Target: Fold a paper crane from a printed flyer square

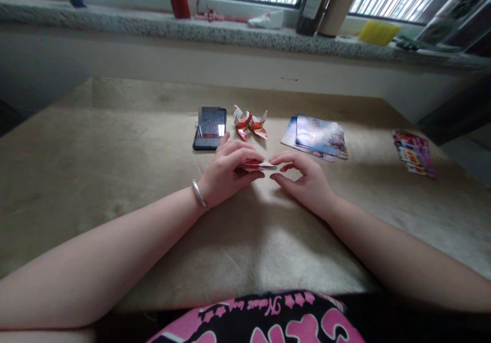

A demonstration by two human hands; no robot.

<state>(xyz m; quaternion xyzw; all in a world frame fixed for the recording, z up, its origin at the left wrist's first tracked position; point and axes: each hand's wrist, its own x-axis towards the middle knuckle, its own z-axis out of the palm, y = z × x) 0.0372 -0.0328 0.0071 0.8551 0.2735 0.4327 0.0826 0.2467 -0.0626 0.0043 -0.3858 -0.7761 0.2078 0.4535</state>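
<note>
Near the middle of the table, my left hand [236,166] is closed on a small piece of folded paper [264,166], printed red and white. Its thumb lies below the paper and its fingers above, hiding much of it. At the paper's right tip is my right hand [301,177], with fingers bent and a gap between thumb and forefinger. Whether a right fingertip touches the tip is hard to see. Just beyond my hands lie red-and-white origami pieces [251,123] with pointed, wing-like flaps.
A dark phone [209,133] lies beyond my left hand. Overlapping printed sheets [320,136] are beyond my right hand, and red printed papers [414,154] lie at the table's right side. A red bottle [179,0] and a yellow item [379,32] stand on the windowsill [126,21].
</note>
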